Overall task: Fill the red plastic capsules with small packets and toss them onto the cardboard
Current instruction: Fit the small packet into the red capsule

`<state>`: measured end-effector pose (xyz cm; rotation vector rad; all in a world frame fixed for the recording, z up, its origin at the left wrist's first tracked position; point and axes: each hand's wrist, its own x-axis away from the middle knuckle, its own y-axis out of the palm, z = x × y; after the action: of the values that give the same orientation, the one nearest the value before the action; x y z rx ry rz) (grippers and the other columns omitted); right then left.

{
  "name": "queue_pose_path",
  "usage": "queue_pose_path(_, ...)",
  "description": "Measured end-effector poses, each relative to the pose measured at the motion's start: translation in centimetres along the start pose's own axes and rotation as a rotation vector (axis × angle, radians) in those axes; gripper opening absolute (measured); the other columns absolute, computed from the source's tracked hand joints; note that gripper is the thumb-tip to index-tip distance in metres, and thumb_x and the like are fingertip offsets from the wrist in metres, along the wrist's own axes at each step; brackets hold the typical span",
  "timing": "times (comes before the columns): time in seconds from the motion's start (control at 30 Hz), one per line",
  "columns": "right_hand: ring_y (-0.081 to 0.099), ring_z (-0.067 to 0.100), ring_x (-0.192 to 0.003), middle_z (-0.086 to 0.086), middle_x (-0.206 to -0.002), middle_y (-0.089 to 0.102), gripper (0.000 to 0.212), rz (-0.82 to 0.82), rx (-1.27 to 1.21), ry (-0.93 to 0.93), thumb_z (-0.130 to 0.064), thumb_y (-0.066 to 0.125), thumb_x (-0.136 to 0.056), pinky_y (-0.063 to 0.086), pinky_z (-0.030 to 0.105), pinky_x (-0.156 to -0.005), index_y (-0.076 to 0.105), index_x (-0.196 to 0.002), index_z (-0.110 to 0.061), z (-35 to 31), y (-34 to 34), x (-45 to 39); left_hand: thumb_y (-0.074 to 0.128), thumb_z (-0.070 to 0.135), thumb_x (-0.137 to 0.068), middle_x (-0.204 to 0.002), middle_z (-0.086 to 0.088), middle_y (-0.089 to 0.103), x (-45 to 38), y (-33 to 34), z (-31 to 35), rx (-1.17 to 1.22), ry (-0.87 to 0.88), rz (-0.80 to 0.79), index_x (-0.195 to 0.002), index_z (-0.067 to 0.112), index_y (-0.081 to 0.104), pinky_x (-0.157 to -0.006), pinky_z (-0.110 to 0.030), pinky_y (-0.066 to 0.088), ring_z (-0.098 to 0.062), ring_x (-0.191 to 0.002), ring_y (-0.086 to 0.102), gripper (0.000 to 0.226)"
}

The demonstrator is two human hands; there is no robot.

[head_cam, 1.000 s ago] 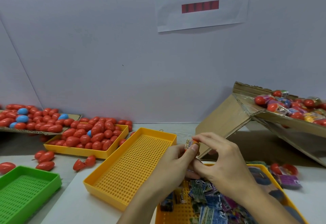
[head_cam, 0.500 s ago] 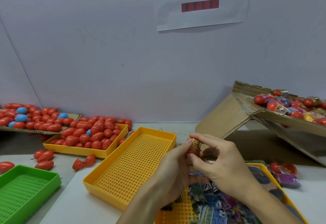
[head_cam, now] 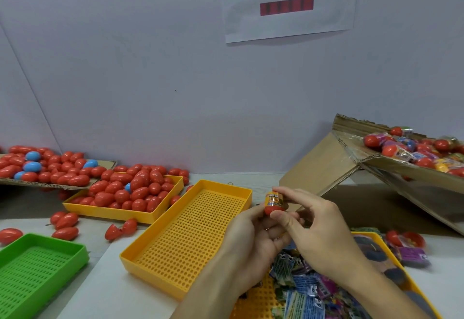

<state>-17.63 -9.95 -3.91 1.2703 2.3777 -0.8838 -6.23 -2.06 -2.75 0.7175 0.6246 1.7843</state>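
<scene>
A red capsule half with an orange packet sticking out of its top is held up in the middle. My left hand grips the capsule from below. My right hand pinches it between thumb and forefinger, one on the packet's top, one at the capsule's base. Below my hands a yellow tray holds several small colourful packets. At the right a slanted cardboard sheet carries several filled red capsules.
An empty perforated yellow tray lies left of my hands. Behind it another yellow tray is heaped with red capsules, with more on cardboard at far left. A green tray sits at the lower left. Loose capsules lie between.
The packet has gone from being pinched above the capsule to sitting pushed down into it. Both hands have shifted slightly right and lower.
</scene>
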Motion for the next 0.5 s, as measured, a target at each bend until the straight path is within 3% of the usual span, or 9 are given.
queue_pose_path(0.1, 0.060, -0.008, -0.106, -0.032, -0.107, 0.065, 0.038, 0.007, 0.019, 0.010, -0.035, 0.069, -0.084, 0.049, 0.011, -0.086, 0.064, -0.121, -0.040, 0.14, -0.13, -0.04, 0.054, 0.025, -0.096, -0.094, -0.028, 0.071, 0.07, -0.32, 0.15, -0.064, 0.002, -0.003, -0.108, -0.008, 0.066, -0.074, -0.041, 0.060, -0.034, -0.083, 0.073, 0.037)
queue_pose_path(0.23, 0.059, -0.006, -0.111, -0.029, -0.111, 0.066, 0.039, -0.009, 0.014, 0.018, -0.026, 0.069, -0.089, 0.050, 0.018, -0.093, 0.063, -0.125, -0.039, 0.40, -0.11, -0.13, 0.061, 0.022, -0.087, -0.095, -0.024, 0.072, 0.11, -0.19, 0.19, -0.099, 0.046, -0.016, -0.102, -0.002, 0.072, -0.071, -0.038, 0.061, -0.028, -0.082, 0.072, 0.030)
queue_pose_path(0.4, 0.058, -0.006, -0.114, -0.021, -0.116, 0.067, 0.053, 0.002, -0.028, 0.053, -0.044, 0.064, -0.084, 0.051, 0.017, -0.090, 0.059, -0.135, -0.031, 0.76, -0.18, -0.16, 0.068, 0.021, -0.082, -0.097, -0.016, 0.073, -0.06, -0.25, 0.18, -0.128, 0.082, 0.071, -0.089, 0.007, 0.081, -0.079, -0.033, 0.052, -0.025, -0.089, 0.067, 0.020)
queue_pose_path(0.5, 0.059, -0.004, -0.108, -0.019, -0.112, 0.066, 0.055, 0.019, -0.029, 0.122, -0.049, 0.058, -0.084, 0.056, 0.026, -0.086, 0.058, -0.136, -0.029, 0.91, -0.22, -0.17, 0.071, 0.013, -0.081, -0.092, -0.014, 0.071, -0.40, -0.83, 0.56, -0.106, 0.114, 0.195, -0.103, 0.000, 0.072, -0.071, -0.027, 0.050, -0.022, -0.080, 0.067, 0.026)
